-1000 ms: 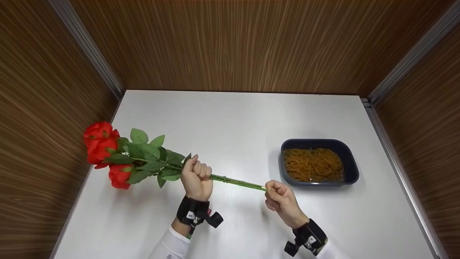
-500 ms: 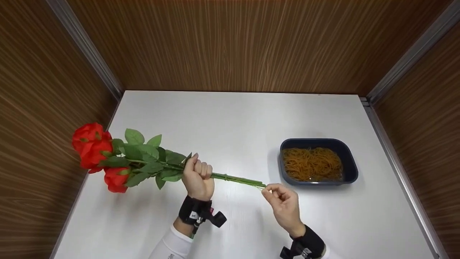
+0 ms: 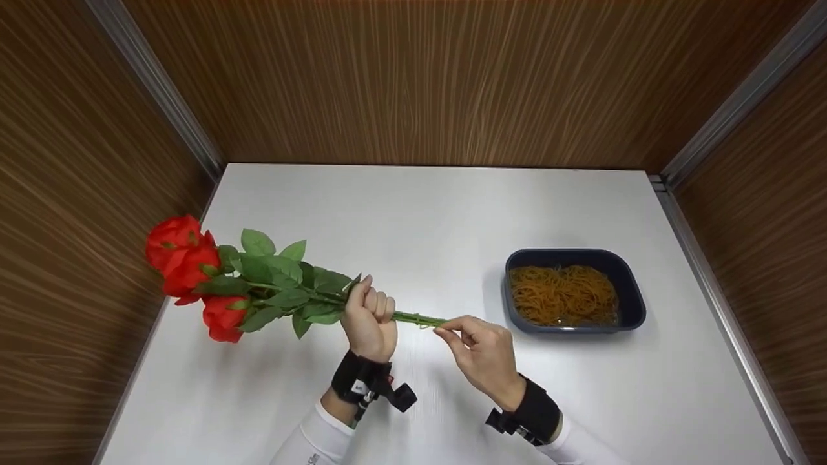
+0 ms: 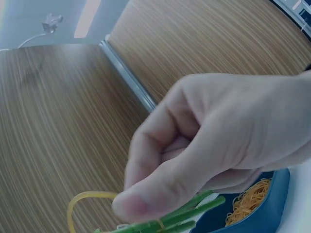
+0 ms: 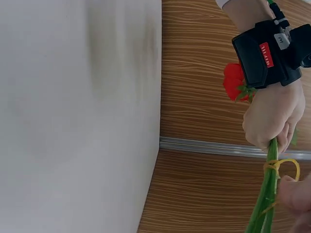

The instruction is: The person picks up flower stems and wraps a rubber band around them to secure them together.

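Note:
My left hand (image 3: 370, 323) grips a bunch of red roses (image 3: 190, 265) around the stems, just below the leaves. The blooms point left and the bare green stems (image 5: 265, 204) run out to the right of the fist. A thin yellow rubber band (image 5: 294, 161) is wrapped round these stems, with a loop standing out to one side. Thumb and forefinger of my right hand (image 3: 486, 352) pinch the band beside the stems, a short way right of the left fist. In the left wrist view the band (image 4: 92, 194) arcs out from the right fingertips.
A dark blue tub (image 3: 630, 307) on the right of the white table (image 3: 413, 213) holds a pile of thin orange rubber bands (image 3: 562, 294). Wood-grain panels (image 3: 413, 84) stand at the back and both sides.
My right hand has moved left along the stems from their cut ends toward the left fist, pulling the rubber band. The left hand and roses shifted slightly right.

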`<state>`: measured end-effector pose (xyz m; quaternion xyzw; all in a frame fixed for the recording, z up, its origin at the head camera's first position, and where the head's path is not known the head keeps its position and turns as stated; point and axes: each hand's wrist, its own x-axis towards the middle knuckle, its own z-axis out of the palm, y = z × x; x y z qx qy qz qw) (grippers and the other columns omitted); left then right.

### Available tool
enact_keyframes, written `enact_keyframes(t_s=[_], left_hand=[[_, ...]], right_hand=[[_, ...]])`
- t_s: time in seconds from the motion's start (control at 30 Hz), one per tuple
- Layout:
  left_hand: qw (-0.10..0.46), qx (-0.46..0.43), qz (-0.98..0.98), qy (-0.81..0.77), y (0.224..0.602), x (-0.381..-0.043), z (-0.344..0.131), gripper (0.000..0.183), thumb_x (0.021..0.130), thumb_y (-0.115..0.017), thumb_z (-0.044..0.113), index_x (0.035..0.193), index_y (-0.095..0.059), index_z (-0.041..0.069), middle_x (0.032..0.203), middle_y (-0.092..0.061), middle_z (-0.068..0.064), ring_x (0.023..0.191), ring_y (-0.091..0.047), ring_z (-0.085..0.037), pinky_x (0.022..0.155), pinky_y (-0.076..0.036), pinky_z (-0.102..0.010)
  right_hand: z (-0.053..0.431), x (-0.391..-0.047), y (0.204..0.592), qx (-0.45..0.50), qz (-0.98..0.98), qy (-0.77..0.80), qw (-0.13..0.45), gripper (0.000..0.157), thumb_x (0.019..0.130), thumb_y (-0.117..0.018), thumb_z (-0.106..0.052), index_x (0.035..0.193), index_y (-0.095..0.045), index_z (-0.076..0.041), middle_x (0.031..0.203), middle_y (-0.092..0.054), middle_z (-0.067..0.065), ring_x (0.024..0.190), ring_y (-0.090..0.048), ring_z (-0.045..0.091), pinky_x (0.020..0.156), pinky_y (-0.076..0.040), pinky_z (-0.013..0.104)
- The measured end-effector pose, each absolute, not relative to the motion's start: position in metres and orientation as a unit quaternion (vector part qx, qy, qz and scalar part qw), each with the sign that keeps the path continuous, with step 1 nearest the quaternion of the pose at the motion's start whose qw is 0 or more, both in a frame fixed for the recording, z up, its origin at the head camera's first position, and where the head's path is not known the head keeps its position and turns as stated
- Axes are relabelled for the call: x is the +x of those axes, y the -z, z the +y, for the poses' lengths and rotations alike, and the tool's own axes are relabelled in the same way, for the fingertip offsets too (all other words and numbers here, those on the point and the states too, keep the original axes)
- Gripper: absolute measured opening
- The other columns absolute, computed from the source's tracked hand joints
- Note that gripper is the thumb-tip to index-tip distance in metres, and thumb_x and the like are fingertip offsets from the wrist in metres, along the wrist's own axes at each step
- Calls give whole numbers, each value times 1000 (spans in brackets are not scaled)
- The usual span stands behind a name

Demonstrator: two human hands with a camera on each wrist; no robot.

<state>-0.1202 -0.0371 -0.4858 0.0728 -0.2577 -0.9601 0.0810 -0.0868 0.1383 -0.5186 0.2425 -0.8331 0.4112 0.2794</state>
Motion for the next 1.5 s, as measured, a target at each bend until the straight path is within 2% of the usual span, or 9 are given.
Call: enact_keyframes(t_s=[0.1,0.23,0.57,0.67,0.83,1.07,1.17,1.33,1.5], left_hand=[[73,81,-275,955,488,-119,-33,51,108,-31,5,60,-14,15,58,-7,5,53,-6,-10,57,-4,-26],[57,84,-294,950,491,-117,-26,53,108,-33,6,59,-15,14,56,-8,5,52,-6,-10,56,-7,-26],[41,81,-275,957,486,-122,-36,53,108,-31,7,59,-15,16,57,-9,6,52,-7,-9,56,-6,-25],[36,74,-282,956,485,-122,-39,52,108,-30,6,60,-14,15,58,-8,5,53,-6,-10,57,-6,-25],[29,66,-295,953,486,-123,-42,51,108,-30,6,61,-13,14,59,-7,5,54,-5,-10,57,-5,-25],[-12,36,-318,947,486,-126,-43,51,108,-31,4,61,-13,14,58,-8,5,53,-5,-10,55,-4,-25],[-48,16,-338,940,487,-127,-41,51,108,-30,4,61,-12,14,58,-7,5,52,-5,-10,54,-5,-25],[-106,10,-369,923,487,-128,-37,54,108,-35,6,58,-18,17,56,-10,6,48,-10,-6,51,-10,-21],[-133,10,-385,913,485,-133,-35,56,108,-40,7,56,-23,20,56,-11,6,45,-16,-3,51,-13,-20]], right_hand=[[132,-89,513,266,-851,-348,289,18,76,-92,-9,85,-77,-16,65,-66,-9,51,-41,-4,53,-26,6],[126,-93,509,304,-849,-315,297,17,77,-92,-13,84,-76,-16,67,-70,-8,50,-49,-1,46,-35,13],[142,-94,509,322,-837,-323,303,21,72,-95,-11,91,-84,-15,59,-49,-7,52,-28,-4,46,-22,13],[151,-93,508,326,-844,-319,282,25,72,-95,-12,94,-85,-15,62,-48,-7,53,-35,-4,48,-26,11],[170,-90,499,321,-863,-335,200,32,73,-95,-13,103,-83,-17,73,-56,-8,60,-55,1,53,-36,9],[192,-101,485,304,-856,-401,120,22,86,-86,-9,107,-82,-14,82,-64,-6,59,-43,1,54,-36,13],[195,-108,486,290,-847,-440,69,18,93,-79,-10,110,-81,-15,87,-71,-4,65,-51,-1,57,-46,16],[194,-110,503,271,-825,-493,-54,21,107,-60,-11,121,-75,-9,98,-77,8,83,-68,7,73,-58,25],[184,-98,528,259,-773,-551,-177,36,116,-35,-13,126,-67,1,97,-75,23,83,-71,10,76,-62,30]])
